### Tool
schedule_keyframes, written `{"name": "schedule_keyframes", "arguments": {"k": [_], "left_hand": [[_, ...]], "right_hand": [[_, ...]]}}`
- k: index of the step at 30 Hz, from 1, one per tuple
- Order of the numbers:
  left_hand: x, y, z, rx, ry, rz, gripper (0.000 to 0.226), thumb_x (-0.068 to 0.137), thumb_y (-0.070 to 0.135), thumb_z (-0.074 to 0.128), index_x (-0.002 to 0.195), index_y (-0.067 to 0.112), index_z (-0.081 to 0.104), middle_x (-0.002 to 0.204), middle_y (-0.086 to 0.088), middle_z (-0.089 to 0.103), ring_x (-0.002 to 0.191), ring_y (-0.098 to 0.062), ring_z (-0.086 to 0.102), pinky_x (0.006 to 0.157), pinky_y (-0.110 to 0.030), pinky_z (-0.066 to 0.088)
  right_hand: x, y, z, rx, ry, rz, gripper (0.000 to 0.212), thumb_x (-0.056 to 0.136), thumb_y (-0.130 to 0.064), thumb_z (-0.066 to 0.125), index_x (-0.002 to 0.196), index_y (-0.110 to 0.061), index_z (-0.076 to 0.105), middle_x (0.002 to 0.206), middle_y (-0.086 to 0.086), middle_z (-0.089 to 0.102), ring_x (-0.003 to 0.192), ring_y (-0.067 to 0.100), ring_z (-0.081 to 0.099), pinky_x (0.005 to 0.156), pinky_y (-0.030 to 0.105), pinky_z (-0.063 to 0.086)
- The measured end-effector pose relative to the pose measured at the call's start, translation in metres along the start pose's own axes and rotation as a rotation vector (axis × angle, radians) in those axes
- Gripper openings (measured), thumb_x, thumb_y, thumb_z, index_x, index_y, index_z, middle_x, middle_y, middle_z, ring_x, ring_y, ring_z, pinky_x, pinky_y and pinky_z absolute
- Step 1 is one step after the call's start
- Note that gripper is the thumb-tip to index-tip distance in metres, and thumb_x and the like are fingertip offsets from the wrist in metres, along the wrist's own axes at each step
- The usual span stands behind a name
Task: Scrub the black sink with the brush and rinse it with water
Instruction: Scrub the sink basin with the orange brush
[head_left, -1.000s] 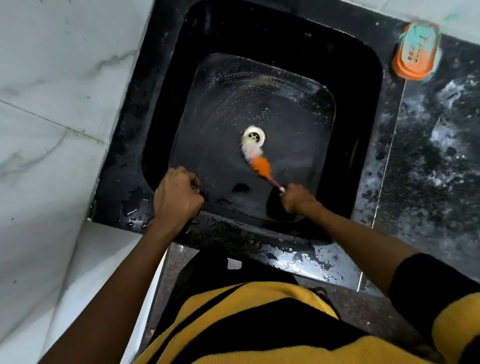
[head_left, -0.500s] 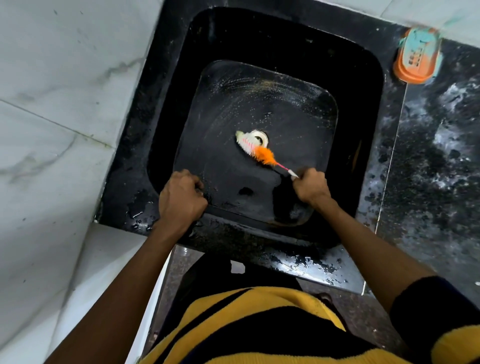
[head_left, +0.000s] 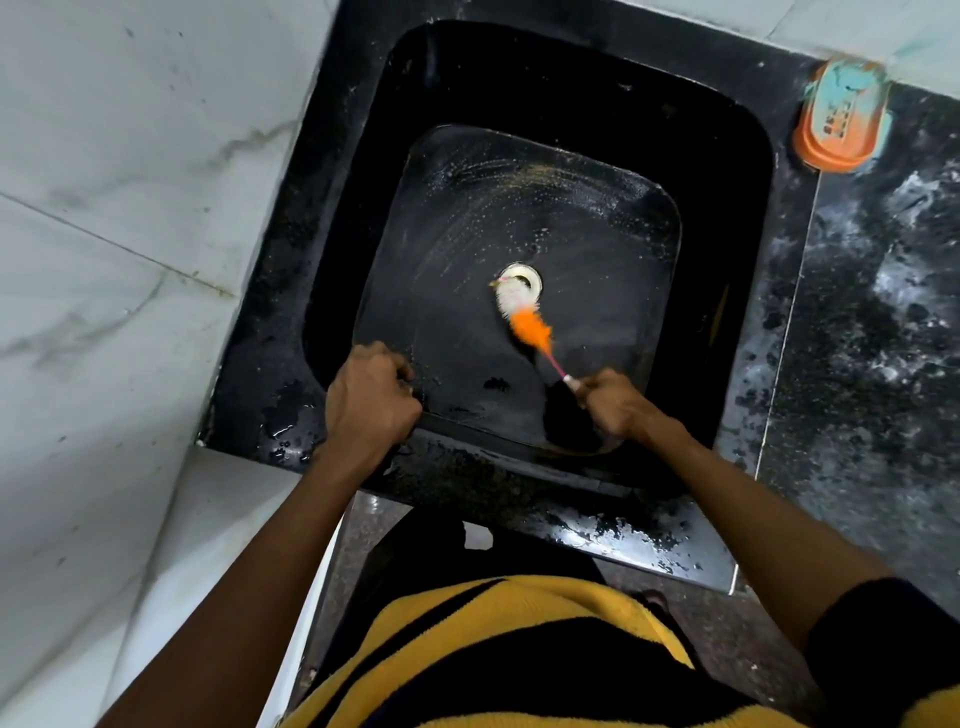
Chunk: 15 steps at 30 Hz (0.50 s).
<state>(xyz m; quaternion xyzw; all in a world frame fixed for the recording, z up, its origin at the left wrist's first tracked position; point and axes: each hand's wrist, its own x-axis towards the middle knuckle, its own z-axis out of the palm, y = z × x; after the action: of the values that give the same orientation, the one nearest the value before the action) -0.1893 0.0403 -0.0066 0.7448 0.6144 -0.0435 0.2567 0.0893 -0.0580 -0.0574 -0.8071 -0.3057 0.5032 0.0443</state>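
The black sink (head_left: 727, 218) is a deep square basin with a wet, soapy floor and a pale round drain (head_left: 522, 275) in the middle. A thin brush (head_left: 524, 322) with white and orange bristles lies across the floor, its white tip on the drain. My right hand (head_left: 610, 402) grips the end of the brush handle inside the basin near the front wall. My left hand (head_left: 371, 397) is curled over the sink's front rim at the left.
A dark speckled counter (head_left: 872, 322) runs to the right of the sink, wet in places. An orange and teal soap dish (head_left: 841, 117) sits at the counter's back corner. White marble tiles (head_left: 130, 208) stand to the left. No tap shows.
The brush head swept from left of the drain back onto it, and my right hand moved slightly toward the front of the basin. My left hand stayed on the rim.
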Motion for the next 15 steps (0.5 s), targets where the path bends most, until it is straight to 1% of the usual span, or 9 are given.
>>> {"name": "schedule_keyframes", "arguments": {"k": [1,2,3,4,6,7,9,12,15], "left_hand": [[0.000,0.000,0.000,-0.001,0.000,0.003,0.022,0.071,0.012,0.067,0.089,0.019,0.077,0.103,-0.001,0.065,0.091,-0.025,0.062,0.067,-0.030,0.045],[0.000,-0.001,0.000,-0.002,0.000,0.006,0.022,0.071,0.012,0.067,0.089,0.019,0.076,0.103,-0.001,0.065,0.092,-0.025,0.062,0.067,-0.030,0.045],[0.000,-0.001,0.001,-0.002,0.000,0.010,0.021,0.071,0.012,0.067,0.089,0.019,0.076,0.103,-0.001,0.065,0.092,-0.025,0.062,0.067,-0.029,0.044],[0.000,-0.001,0.001,-0.003,0.000,0.014,0.020,0.072,0.012,0.067,0.088,0.018,0.076,0.103,-0.002,0.065,0.092,-0.025,0.062,0.067,-0.029,0.044],[0.000,-0.001,0.000,-0.009,0.001,0.015,0.020,0.072,0.011,0.067,0.088,0.017,0.076,0.102,-0.002,0.065,0.092,-0.025,0.061,0.068,-0.030,0.046],[0.000,-0.001,0.000,-0.014,0.004,0.012,0.020,0.072,0.011,0.067,0.088,0.017,0.076,0.102,-0.003,0.065,0.092,-0.026,0.062,0.069,-0.031,0.047],[-0.001,-0.001,0.000,-0.022,0.011,0.012,0.021,0.071,0.010,0.066,0.088,0.017,0.076,0.103,-0.002,0.065,0.092,-0.026,0.062,0.069,-0.031,0.048],[-0.001,-0.002,0.001,-0.017,0.008,0.018,0.020,0.071,0.010,0.066,0.087,0.017,0.076,0.102,-0.002,0.065,0.095,-0.025,0.061,0.069,-0.030,0.045],[-0.001,-0.002,0.001,-0.015,0.002,0.019,0.019,0.072,0.011,0.066,0.088,0.016,0.076,0.102,-0.002,0.065,0.096,-0.025,0.060,0.070,-0.030,0.045]], "right_hand": [[-0.003,-0.002,0.001,0.059,-0.054,-0.004,0.048,0.099,-0.035,0.050,0.055,-0.016,0.048,0.049,-0.001,0.046,0.043,0.012,0.040,0.047,0.023,0.032],[-0.003,-0.003,-0.001,0.168,-0.084,0.018,0.044,0.097,-0.034,0.050,0.057,-0.015,0.047,0.045,-0.003,0.039,0.036,0.010,0.032,0.041,0.020,0.025],[-0.003,-0.003,-0.006,0.299,-0.109,0.059,0.039,0.096,-0.032,0.048,0.062,-0.013,0.048,0.045,-0.002,0.034,0.034,0.009,0.027,0.040,0.018,0.020],[-0.002,-0.001,-0.011,0.401,-0.139,0.092,0.037,0.097,-0.030,0.044,0.067,-0.010,0.051,0.047,-0.002,0.032,0.036,0.009,0.025,0.040,0.017,0.017],[-0.002,-0.003,-0.020,0.509,-0.173,0.119,0.040,0.101,-0.029,0.040,0.077,-0.004,0.060,0.052,-0.002,0.035,0.040,0.011,0.029,0.039,0.019,0.020],[-0.003,-0.006,-0.022,0.539,-0.164,0.120,0.041,0.103,-0.028,0.040,0.082,-0.002,0.064,0.053,-0.002,0.035,0.042,0.012,0.030,0.039,0.020,0.023],[-0.008,-0.019,-0.024,0.557,-0.101,0.099,0.035,0.103,-0.025,0.041,0.088,-0.003,0.063,0.055,-0.002,0.031,0.042,0.012,0.028,0.038,0.021,0.029],[-0.013,-0.040,-0.019,0.608,-0.005,0.050,0.028,0.104,-0.019,0.035,0.085,-0.010,0.053,0.056,0.000,0.030,0.036,0.010,0.027,0.034,0.021,0.037],[-0.016,-0.048,-0.009,0.499,0.030,0.027,0.032,0.103,-0.021,0.038,0.079,-0.011,0.056,0.052,0.002,0.036,0.033,0.012,0.031,0.035,0.017,0.030]]}}
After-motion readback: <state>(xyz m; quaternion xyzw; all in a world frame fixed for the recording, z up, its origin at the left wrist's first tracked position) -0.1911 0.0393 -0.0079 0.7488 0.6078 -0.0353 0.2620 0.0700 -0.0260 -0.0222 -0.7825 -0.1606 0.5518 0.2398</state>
